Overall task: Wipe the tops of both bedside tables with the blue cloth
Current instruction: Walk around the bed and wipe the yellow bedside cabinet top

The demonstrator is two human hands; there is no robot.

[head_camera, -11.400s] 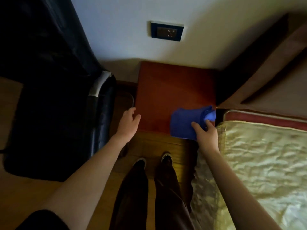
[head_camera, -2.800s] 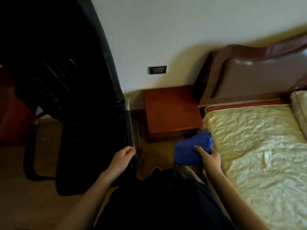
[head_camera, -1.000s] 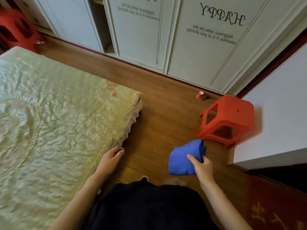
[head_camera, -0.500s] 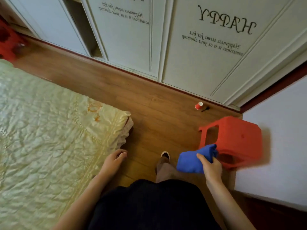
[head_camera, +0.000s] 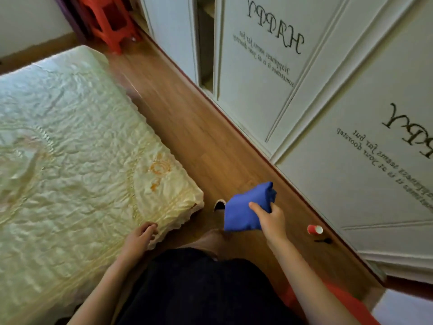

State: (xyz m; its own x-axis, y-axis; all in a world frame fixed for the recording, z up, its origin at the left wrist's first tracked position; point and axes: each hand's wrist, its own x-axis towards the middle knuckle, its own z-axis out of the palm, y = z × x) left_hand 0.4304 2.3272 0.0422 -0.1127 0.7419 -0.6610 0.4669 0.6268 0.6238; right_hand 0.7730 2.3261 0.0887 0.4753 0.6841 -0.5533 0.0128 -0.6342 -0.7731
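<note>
Your right hand [head_camera: 269, 219] grips the blue cloth [head_camera: 246, 209] just right of centre in the frame, thumb laid across its top and the fingers tucked under, so the folded bundle hangs above the wooden floor [head_camera: 210, 137]. Your left hand [head_camera: 140, 235] is empty, fingers loosely curled, resting at the corner of the bed [head_camera: 70, 148] at lower centre-left. No counter shows anywhere in this view; the white cupboard doors [head_camera: 328, 113] fill the right side and a small red cup [head_camera: 314, 229] lies on the floor at lower right. The cloth looks soft and light and will likely flop and unfold if pinched by one corner. Keep hold across the middle of the fold, as you have it, so a flat pad is ready to press down on the next counter
</note>
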